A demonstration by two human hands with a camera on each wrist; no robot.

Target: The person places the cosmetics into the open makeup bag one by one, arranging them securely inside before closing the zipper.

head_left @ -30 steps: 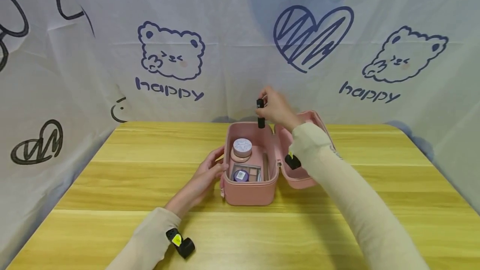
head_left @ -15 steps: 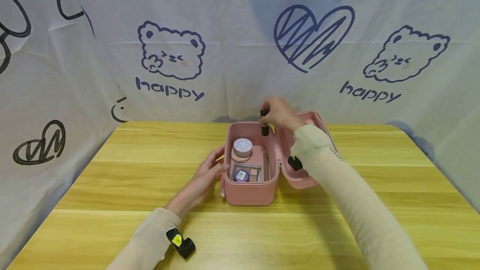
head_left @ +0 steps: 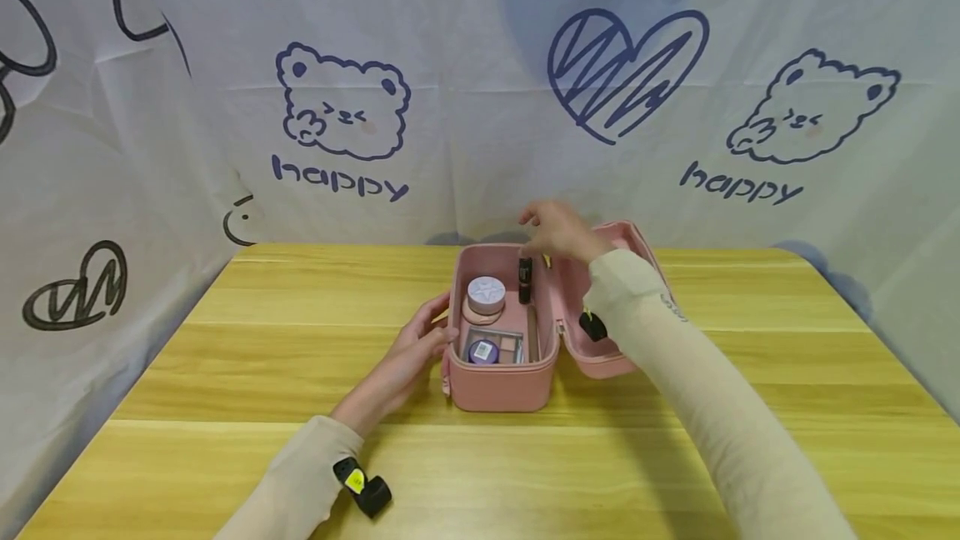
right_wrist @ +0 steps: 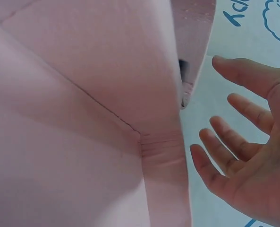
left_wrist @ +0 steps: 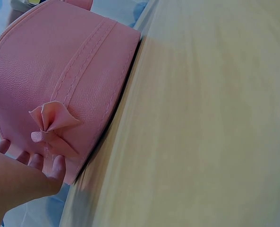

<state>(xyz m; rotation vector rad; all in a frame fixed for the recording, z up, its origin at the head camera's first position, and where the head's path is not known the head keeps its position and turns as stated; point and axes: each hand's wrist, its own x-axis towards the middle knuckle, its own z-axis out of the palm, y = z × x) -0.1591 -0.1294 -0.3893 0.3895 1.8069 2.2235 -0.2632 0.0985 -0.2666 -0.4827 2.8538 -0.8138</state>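
Note:
A pink cosmetic case (head_left: 498, 390) stands with its lid (head_left: 603, 367) swung out to the right. My left hand (head_left: 405, 357) rests on the case's left side; in the left wrist view its fingertips touch the wall near a pink bow (left_wrist: 52, 120). Above the back right corner is my right hand (head_left: 561, 232), fingers apart and holding nothing, as the right wrist view also shows. Just below it, a black lipstick tube (head_left: 525, 283) stands inside the case. A white round box with a star (head_left: 486, 293), an eyeshadow palette (head_left: 510, 343) and a purple-rimmed round jar (head_left: 482, 352) are inside too.
A slim brown stick (head_left: 532, 336) lies along the case's right inner wall. Beneath the white box shows a beige round compact (head_left: 480, 317). The wooden table (head_left: 225, 357) reaches back to a printed cloth (head_left: 480, 123).
My right hand has lowered the black lipstick tube into the back right of the case and let go of it. The left hand has stayed on the case's side.

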